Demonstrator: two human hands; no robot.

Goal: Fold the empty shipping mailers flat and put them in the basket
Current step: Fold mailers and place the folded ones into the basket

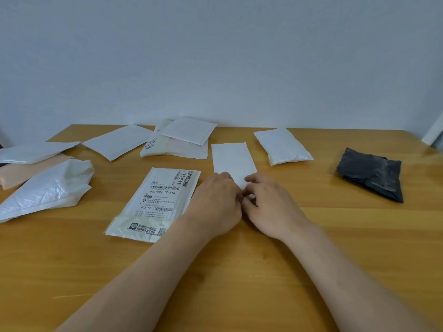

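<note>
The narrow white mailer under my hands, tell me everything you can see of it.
The narrow mailer is a plain white, slim rectangle that looks papery, with no label showing. It lies flat on the wooden table, its long side running away from the person. Its near end is hidden under the left hand and right hand, whose curled fingers grip it. The labelled mailer lies apart on its left.
</note>
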